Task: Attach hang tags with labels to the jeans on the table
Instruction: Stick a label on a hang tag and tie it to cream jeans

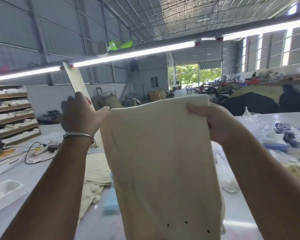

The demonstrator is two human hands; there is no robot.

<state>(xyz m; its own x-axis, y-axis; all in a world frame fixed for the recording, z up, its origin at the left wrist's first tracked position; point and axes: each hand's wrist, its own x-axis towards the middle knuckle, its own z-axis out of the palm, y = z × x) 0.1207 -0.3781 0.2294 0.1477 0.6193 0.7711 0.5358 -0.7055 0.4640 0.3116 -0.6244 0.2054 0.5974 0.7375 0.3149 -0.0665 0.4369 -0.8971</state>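
Both hands lift cream jeans (163,161) upright above the bench (42,174). Left hand (80,115) pinches the top left corner, thumb against fabric, other fingers curled behind. Right hand (213,122) grips the top right edge, fingers wrapped over it. More cream jeans (95,174) lie on the bench beneath. White tray (5,193) at left, contents blurred. Shelves (12,115) hold folded pale fabric.
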